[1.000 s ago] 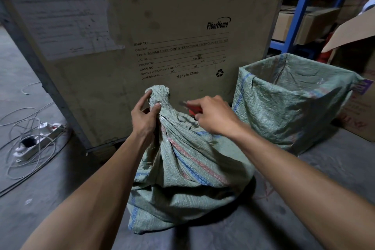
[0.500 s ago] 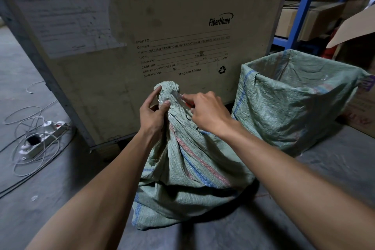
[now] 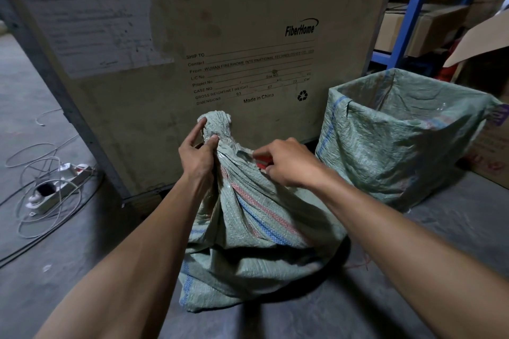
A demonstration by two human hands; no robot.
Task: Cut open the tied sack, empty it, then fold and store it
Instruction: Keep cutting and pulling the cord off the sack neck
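Note:
A green woven sack (image 3: 253,231) with red and blue stripes stands on the concrete floor, its neck bunched and tied at the top. My left hand (image 3: 197,153) grips the neck just below the tuft. My right hand (image 3: 289,164) holds a red-handled cutter (image 3: 261,161) against the sack's right side below the tie; its blade is hidden by my fingers and the cloth. The sack's contents cannot be seen.
A big wooden crate (image 3: 220,36) stands right behind the sack. To the right an open box lined with green sack cloth (image 3: 399,132). Blue shelving (image 3: 407,8) and cardboard boxes sit at far right. A power strip with tangled cables (image 3: 55,187) lies on the floor at left.
My right hand with the cutter has drawn back from the tied neck, down and to the right. My left hand keeps its grip on the neck.

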